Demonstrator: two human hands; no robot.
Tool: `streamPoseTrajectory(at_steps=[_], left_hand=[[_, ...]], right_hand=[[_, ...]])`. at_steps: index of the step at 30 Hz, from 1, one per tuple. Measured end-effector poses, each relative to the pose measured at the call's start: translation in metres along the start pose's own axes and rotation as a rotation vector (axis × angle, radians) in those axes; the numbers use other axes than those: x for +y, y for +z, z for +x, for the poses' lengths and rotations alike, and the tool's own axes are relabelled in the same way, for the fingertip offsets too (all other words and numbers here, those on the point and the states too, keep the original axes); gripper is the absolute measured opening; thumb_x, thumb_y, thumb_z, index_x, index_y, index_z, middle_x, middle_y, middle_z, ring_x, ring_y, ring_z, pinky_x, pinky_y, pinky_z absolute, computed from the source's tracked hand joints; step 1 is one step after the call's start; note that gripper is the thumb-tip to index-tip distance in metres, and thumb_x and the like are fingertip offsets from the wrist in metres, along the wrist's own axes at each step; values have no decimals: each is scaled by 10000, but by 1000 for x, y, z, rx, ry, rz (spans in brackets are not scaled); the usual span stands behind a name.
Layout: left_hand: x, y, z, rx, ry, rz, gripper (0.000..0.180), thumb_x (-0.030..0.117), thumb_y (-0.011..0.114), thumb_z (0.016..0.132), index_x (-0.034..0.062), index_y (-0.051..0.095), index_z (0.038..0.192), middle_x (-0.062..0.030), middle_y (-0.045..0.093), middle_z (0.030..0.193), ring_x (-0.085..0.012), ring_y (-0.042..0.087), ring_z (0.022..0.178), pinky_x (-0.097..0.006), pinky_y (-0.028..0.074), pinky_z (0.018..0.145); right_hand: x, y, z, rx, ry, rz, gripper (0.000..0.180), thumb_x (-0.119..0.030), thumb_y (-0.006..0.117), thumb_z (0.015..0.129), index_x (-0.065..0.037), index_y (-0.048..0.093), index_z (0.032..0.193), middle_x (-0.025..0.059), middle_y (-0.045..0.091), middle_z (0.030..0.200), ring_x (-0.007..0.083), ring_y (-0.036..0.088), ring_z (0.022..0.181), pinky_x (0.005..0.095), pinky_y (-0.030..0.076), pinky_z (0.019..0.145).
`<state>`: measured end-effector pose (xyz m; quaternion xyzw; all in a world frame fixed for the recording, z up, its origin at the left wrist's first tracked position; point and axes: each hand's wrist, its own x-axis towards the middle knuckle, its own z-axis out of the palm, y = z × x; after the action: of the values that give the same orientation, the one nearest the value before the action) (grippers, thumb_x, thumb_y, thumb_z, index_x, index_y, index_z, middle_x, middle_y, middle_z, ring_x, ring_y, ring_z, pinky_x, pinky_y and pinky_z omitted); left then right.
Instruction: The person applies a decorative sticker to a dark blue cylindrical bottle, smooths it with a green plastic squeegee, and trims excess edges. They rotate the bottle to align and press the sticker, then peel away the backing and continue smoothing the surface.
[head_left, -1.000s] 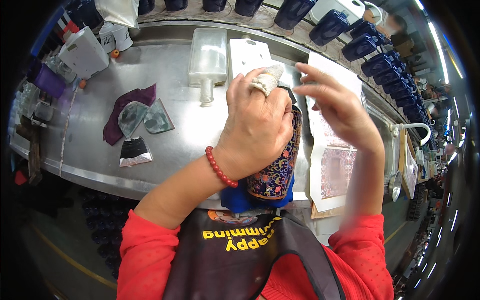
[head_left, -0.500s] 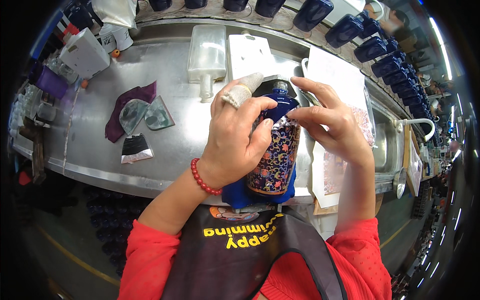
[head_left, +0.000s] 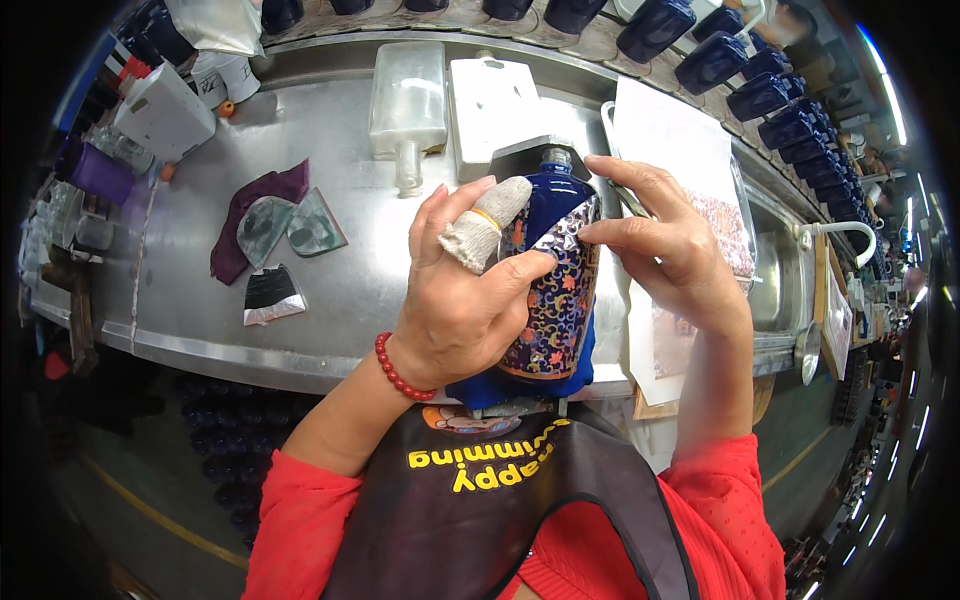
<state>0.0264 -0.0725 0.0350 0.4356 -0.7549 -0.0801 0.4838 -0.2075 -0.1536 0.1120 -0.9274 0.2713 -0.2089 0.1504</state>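
Note:
A dark blue square-shouldered bottle (head_left: 552, 190) with a clear glass neck stands tilted toward me, on a blue cloth (head_left: 578, 385). Colourful floral film (head_left: 550, 325) covers its lower body, wet and shiny along a slanting upper edge. My left hand (head_left: 455, 300), with a knitted finger cover and a red bead bracelet, lies by the bottle's left side. One bare fingertip touches the film; the fingers are apart. Spread at the bottle's right edge, my right hand (head_left: 680, 245) has one fingertip against the film near that slanting edge. Parts of both hands' fingers are hidden.
On the metal counter (head_left: 330, 130) lie a purple cloth (head_left: 232, 250), translucent curved pieces (head_left: 315, 225) and a black-and-silver piece (head_left: 272, 297). Behind are a clear bottle (head_left: 407, 100) and a white block (head_left: 490, 105). Printed sheets (head_left: 665, 125) and a sink (head_left: 772, 290) lie right.
My left hand has moved down and left, its fingertip lower on the film. More blue shoulder shows. My right hand has barely shifted.

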Motion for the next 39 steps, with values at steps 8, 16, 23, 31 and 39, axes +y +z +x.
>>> streamPoseTrajectory(at_steps=[8, 16, 23, 31, 39], left_hand=[[-6, 2, 2, 59, 52, 0, 375, 38, 706, 753, 142, 742, 1112, -204, 647, 1285, -408, 481, 1340, -595, 282, 1154], [3, 6, 5, -42, 39, 70, 409, 76, 698, 781, 136, 740, 1183, -199, 634, 1310, -406, 434, 1370, -628, 275, 1148], [10, 5, 2, -87, 14, 51, 431, 34, 658, 767, 116, 741, 1181, -265, 591, 1393, -446, 433, 1379, -555, 221, 1209], [12, 8, 3, -64, -6, 32, 449, 38, 661, 764, 88, 724, 1206, -265, 592, 1388, -453, 421, 1386, -560, 240, 1194], [12, 8, 0, -57, 10, 0, 468, 53, 667, 766, 92, 707, 1231, -247, 591, 1385, -443, 420, 1383, -590, 241, 1181]], right_hand=[[-5, 1, 0, 24, -28, -9, 401, 140, 736, 682, -71, 743, 1023, 186, 621, 1386, 404, 596, 1245, 456, 495, 1021], [-6, 5, -3, 36, -16, -21, 338, 98, 688, 745, -66, 714, 1039, 185, 612, 1369, 413, 586, 1224, 456, 509, 991], [-8, 9, -8, 79, 12, 7, 403, 170, 719, 688, -51, 720, 1024, 180, 644, 1346, 383, 625, 1209, 418, 526, 969], [-5, 11, -11, 72, 12, 35, 338, 101, 688, 754, -55, 707, 1054, 181, 618, 1355, 399, 593, 1208, 446, 511, 972], [-6, 12, -11, 84, 12, 40, 336, 97, 687, 753, -50, 706, 1054, 181, 622, 1344, 398, 599, 1197, 448, 510, 972]])
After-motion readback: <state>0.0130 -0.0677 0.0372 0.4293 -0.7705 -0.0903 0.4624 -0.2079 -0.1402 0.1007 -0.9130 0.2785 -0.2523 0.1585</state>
